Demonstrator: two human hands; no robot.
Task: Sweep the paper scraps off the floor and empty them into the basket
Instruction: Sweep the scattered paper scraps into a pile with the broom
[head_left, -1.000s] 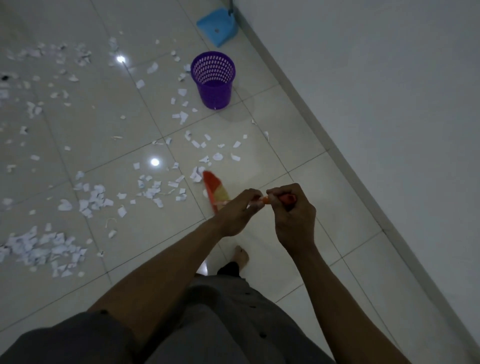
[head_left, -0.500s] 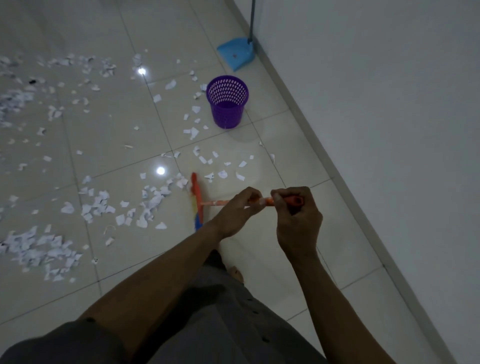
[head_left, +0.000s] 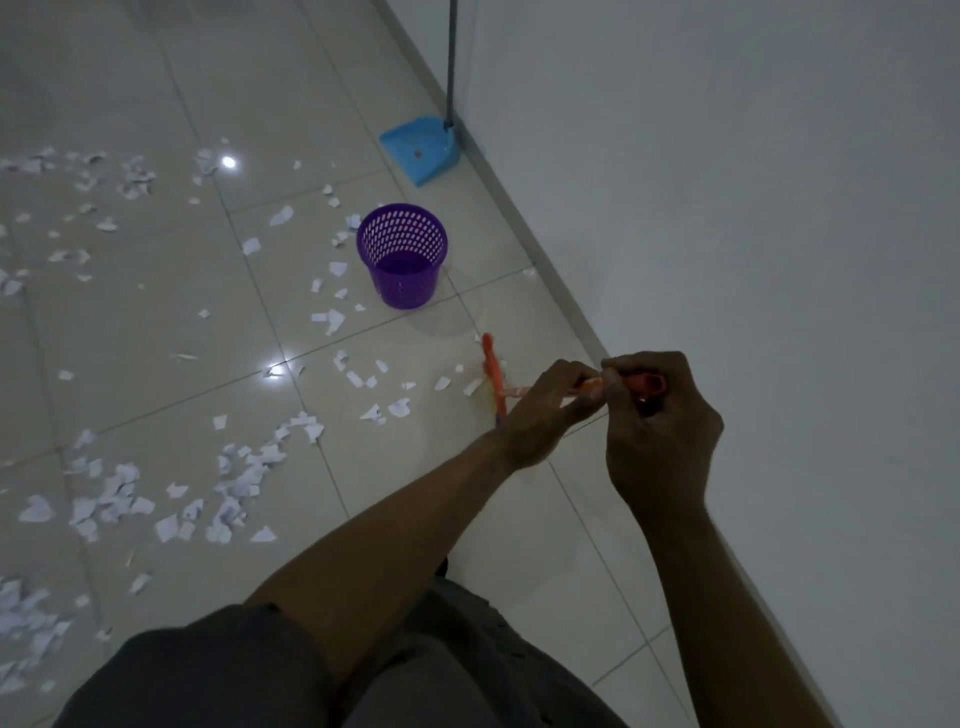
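Observation:
Both hands grip the orange handle of a broom. My right hand (head_left: 657, 421) closes on its top end, and my left hand (head_left: 545, 408) holds it just below. The broom head (head_left: 492, 371) rests on the tiled floor, a little in front of the hands. White paper scraps (head_left: 234, 478) lie scattered over the floor to the left, with a few small ones (head_left: 395, 405) beside the broom head. A purple perforated basket (head_left: 402, 254) stands upright beyond the broom, apart from it.
A blue dustpan (head_left: 421, 148) with a long upright pole leans against the white wall (head_left: 727, 208) behind the basket. The wall runs along the right side. More scraps (head_left: 31, 623) lie at the far left edge.
The broom head has moved right, towards the wall and nearer the basket. The view has tilted up and left, so basket and dustpan sit lower in frame. Both hands keep their grip.

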